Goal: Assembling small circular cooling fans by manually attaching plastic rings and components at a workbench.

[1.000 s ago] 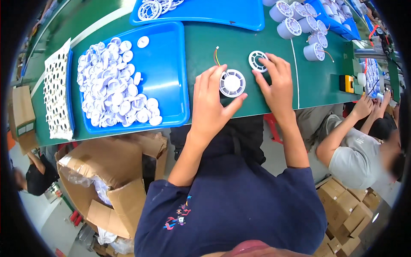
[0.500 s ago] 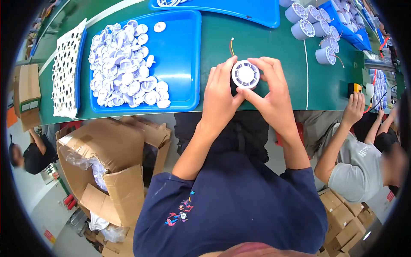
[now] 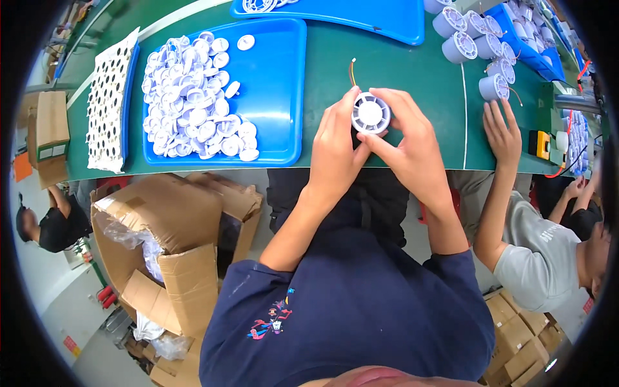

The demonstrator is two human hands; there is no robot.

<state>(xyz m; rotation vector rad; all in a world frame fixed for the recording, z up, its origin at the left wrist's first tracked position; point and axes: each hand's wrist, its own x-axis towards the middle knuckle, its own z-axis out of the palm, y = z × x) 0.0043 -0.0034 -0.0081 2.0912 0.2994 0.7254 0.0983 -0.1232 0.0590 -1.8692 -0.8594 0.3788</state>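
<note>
A round white housing [image 3: 371, 114] with a spoked, wheel-like face points up at me, just in from the table's near edge. My left hand [image 3: 334, 147] grips its left side, fingers curled along it. From the right, my right hand [image 3: 412, 145] closes on it, the thumb across the lower rim and the fingers at the upper right. Thin coloured wires with a small white connector [image 3: 353, 60] stick out beyond it onto the green table. The housing's underside is hidden by my hands.
To the left stands a blue tray [image 3: 271, 122] with many white round caps [image 3: 193, 103], beside a white sheet with dark dots [image 3: 109, 103]. White wired cylinders [image 3: 460, 46] stand at the far right. A co-worker's hand [image 3: 503, 135] reaches to one. An open carton [image 3: 187, 284] sits below the table, left.
The co-worker's hand at right has moved from the yellow-and-black device to the nearest white cylinder. My hands keep the housing in nearly the same place; the view has shifted slightly.
</note>
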